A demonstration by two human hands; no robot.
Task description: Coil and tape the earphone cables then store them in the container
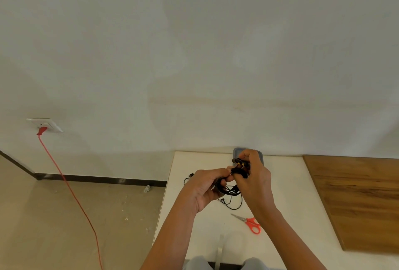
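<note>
Both hands hold a bundle of black earphone cable (232,190) above the white table (287,183). My left hand (207,187) grips the coiled part with curled fingers. My right hand (254,174) pinches the upper end of the bundle, where black earbuds (239,160) with small gold parts show. Loose loops hang below the hands onto the table. Another black earphone (188,178) lies on the table left of my left hand. A grey container (237,152) stands at the table's far edge, mostly hidden behind my right hand.
Red-handled scissors (250,223) lie on the table below my right wrist. A strip of tape (220,250) sits at the near edge. A wooden board (362,200) covers the table's right side. A red cord (71,189) runs from a wall socket (44,124) across the floor.
</note>
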